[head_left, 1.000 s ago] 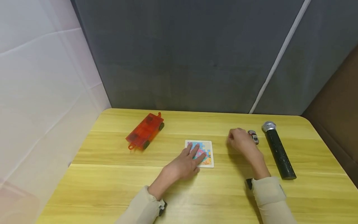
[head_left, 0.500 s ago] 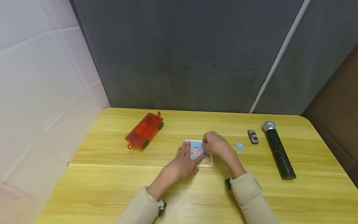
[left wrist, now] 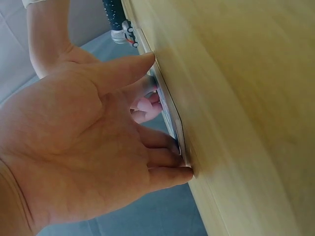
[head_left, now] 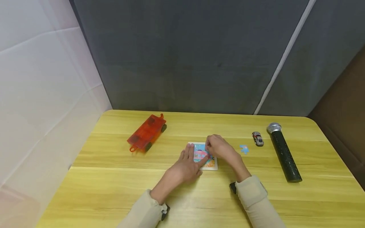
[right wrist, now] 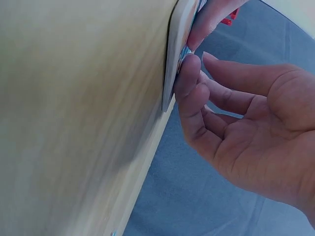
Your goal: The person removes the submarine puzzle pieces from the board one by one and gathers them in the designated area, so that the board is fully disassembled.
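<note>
A small jigsaw puzzle in a white frame (head_left: 215, 164) lies on the table, showing a blue, pink and orange picture. My left hand (head_left: 185, 167) rests across its left side, fingers spread over the picture and frame edge. In the left wrist view, several fingertips (left wrist: 170, 176) reach the frame and the table beside it. My right hand (head_left: 223, 148) is at the puzzle's upper right, thumb and fingers bent together over a puzzle piece at the picture, mostly hidden. The right wrist view shows its fingertips (right wrist: 189, 66) right at the picture surface. A loose blue puzzle piece (head_left: 244, 149) lies to the right.
A red see-through toy wagon (head_left: 148, 133) stands at the left back. To the right lie a small silver toy car (head_left: 258, 139) and a black microphone (head_left: 285, 155). Behind the wooden table (head_left: 114, 196) rises a grey partition (head_left: 182, 57).
My right hand has come left from beside the toy car onto the puzzle, uncovering the loose blue piece. My left hand stays on the puzzle, its fingers drawn closer together.
</note>
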A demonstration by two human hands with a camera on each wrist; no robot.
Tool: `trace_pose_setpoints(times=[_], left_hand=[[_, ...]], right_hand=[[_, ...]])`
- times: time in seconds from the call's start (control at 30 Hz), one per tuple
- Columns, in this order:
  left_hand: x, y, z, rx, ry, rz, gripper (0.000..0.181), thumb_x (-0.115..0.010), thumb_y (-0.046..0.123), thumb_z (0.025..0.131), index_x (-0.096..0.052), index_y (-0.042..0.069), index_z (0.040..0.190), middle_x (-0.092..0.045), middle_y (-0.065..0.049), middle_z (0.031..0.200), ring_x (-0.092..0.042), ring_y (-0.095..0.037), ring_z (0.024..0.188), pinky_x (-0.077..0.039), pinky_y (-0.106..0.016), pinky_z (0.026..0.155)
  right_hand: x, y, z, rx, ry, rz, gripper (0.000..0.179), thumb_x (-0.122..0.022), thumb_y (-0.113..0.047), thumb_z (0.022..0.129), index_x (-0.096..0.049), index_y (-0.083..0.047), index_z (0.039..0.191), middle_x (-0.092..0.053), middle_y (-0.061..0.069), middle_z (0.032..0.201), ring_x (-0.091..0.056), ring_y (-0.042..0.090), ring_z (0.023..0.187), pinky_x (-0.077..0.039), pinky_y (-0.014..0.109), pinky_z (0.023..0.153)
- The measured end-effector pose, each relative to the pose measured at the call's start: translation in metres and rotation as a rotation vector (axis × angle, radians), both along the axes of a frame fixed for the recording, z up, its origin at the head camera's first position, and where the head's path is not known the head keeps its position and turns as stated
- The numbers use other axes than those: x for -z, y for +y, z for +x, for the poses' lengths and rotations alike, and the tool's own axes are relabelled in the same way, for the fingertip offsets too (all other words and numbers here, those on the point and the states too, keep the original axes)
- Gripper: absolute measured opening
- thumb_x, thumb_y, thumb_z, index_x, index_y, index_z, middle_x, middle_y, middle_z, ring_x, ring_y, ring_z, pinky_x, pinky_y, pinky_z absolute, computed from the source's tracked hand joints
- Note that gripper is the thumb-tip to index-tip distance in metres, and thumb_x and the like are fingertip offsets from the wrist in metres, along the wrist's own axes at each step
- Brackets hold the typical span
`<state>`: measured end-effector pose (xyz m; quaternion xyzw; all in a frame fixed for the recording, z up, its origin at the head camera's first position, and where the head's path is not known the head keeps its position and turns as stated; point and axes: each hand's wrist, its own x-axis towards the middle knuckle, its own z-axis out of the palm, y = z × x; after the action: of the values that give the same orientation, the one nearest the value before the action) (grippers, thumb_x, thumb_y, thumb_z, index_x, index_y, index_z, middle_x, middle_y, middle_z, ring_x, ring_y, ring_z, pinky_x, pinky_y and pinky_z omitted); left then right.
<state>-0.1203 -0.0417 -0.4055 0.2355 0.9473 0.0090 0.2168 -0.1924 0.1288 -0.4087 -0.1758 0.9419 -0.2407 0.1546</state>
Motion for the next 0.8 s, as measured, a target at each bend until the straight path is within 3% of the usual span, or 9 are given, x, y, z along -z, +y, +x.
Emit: trace_pose_setpoints(times=[0.2, 0.5, 0.67, 0.8], left_hand=[[0.0003, -0.0003, 0.0001, -0.002, 0.005, 0.003, 0.058, -0.052, 0.037, 0.118, -0.035, 0.034, 0.174, -0.011, -0.034, 0.179, -0.009, -0.046, 0.17, -0.027, -0.052, 0.135], [0.0011, -0.0007, -0.0009, -0.009, 0.0, 0.005, 0.059, -0.05, 0.037, 0.118, -0.033, 0.035, 0.174, -0.009, -0.034, 0.179, -0.007, -0.045, 0.17, -0.026, -0.052, 0.136], [0.0024, -0.0003, -0.001, -0.006, 0.007, 0.004, 0.059, -0.051, 0.037, 0.118, -0.034, 0.034, 0.174, -0.011, -0.034, 0.179, -0.009, -0.045, 0.17, -0.027, -0.052, 0.136], [0.0033, -0.0004, -0.001, -0.004, 0.013, 0.006, 0.058, -0.052, 0.037, 0.117, -0.036, 0.034, 0.173, -0.012, -0.035, 0.179, -0.01, -0.046, 0.17, -0.028, -0.052, 0.135]], right_hand=[[0.0005, -0.0009, -0.001, 0.008, 0.011, -0.002, 0.015, -0.06, 0.006, 0.104, -0.073, 0.001, 0.1, -0.07, 0.011, 0.099, -0.06, 0.023, 0.094, -0.058, 0.037, 0.083], [0.0004, -0.0023, 0.0, 0.055, 0.048, -0.142, 0.021, -0.061, 0.011, 0.101, -0.074, 0.0, 0.089, -0.072, 0.007, 0.076, -0.066, 0.018, 0.068, -0.052, 0.026, 0.063], [0.001, -0.0049, 0.0017, 0.052, 0.032, -0.192, 0.009, -0.067, 0.011, 0.1, -0.068, 0.002, 0.1, -0.073, 0.01, 0.079, -0.07, 0.018, 0.064, -0.054, 0.027, 0.063], [0.0022, -0.0063, 0.0017, 0.05, 0.044, -0.179, 0.01, -0.07, 0.01, 0.1, -0.068, 0.002, 0.106, -0.075, 0.011, 0.085, -0.069, 0.016, 0.065, -0.055, 0.027, 0.064]])
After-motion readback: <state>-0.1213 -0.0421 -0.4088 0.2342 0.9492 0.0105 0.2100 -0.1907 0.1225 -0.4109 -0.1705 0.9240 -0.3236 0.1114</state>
